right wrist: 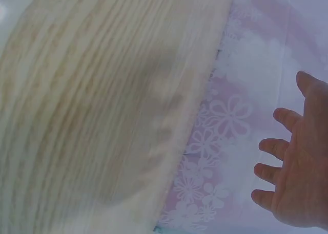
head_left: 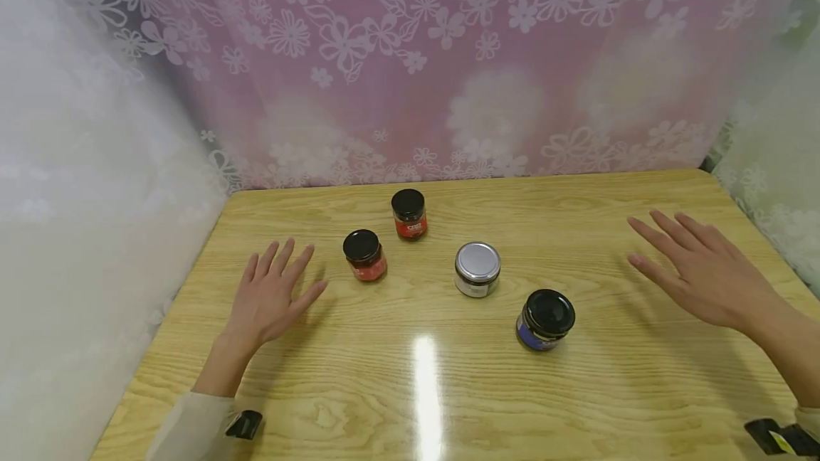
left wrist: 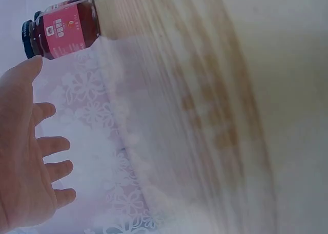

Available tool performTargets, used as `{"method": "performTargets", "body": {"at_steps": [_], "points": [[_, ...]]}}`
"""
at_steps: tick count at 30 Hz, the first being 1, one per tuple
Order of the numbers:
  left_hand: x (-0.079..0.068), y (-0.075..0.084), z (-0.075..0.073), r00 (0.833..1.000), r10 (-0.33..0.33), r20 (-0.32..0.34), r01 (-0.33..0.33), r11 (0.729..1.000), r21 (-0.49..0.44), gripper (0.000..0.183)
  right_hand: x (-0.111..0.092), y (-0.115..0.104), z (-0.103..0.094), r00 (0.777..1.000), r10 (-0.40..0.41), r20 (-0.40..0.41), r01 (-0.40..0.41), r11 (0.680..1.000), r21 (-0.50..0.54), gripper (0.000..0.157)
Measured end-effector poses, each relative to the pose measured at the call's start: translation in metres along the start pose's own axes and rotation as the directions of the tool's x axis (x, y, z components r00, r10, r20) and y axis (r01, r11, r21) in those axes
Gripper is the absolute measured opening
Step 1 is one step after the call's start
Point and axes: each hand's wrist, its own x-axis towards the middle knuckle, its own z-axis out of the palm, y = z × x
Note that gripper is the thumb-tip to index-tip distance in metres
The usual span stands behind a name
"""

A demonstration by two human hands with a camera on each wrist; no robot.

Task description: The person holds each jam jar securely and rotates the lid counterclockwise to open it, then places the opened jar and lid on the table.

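Note:
My left hand [head_left: 267,299] hovers over the left side of the table, fingers spread and holding nothing. Nearest to it is a black-lidded jar with a pink-red label [head_left: 366,256], seen from the side as a jar [left wrist: 66,29] in the left wrist view. Behind that one stands a black-lidded jar with a red label [head_left: 410,215]. A silver-lidded jar [head_left: 477,269] stands near the middle. To its front right is a black-lidded jar with a blue label [head_left: 545,319]. My right hand [head_left: 707,272] is spread above the right side, apart from every jar.
The wooden table [head_left: 333,390] carries a bright strip of reflected light at its front middle. A pink curtain with white flowers [head_left: 397,77] hangs along the back edge. Pale curtains [head_left: 96,183] flank both sides. Each wrist wears a dark strap [head_left: 245,424].

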Motion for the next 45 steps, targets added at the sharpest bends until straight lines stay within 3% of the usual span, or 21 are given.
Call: {"method": "performTargets", "body": {"at_steps": [14,21,28,37,45], "points": [[0.005,0.01,-0.009,0.999,0.039,-0.004,-0.039,0.999,0.016,0.069,0.012,-0.024,-0.023,0.992,-0.114,-0.046,0.112,0.993,-0.032,0.067],[0.006,0.017,-0.013,0.998,0.063,-0.011,-0.062,0.998,0.028,0.07,0.022,-0.041,-0.037,0.978,-0.195,-0.07,0.194,0.981,-0.029,0.068],[0.009,0.022,-0.017,0.993,0.099,-0.059,-0.096,0.994,0.044,0.068,0.039,-0.058,-0.054,0.969,-0.244,-0.05,0.243,0.97,-0.028,0.067],[0.014,0.025,-0.02,0.991,0.108,-0.073,-0.105,0.993,0.046,0.067,0.068,-0.086,-0.076,0.962,-0.274,-0.006,0.273,0.961,-0.044,0.066],[0.013,0.025,-0.015,0.993,0.094,-0.075,-0.091,0.995,0.048,0.068,0.089,-0.11,-0.082,0.961,-0.271,0.049,0.272,0.962,-0.01,0.065]]}}
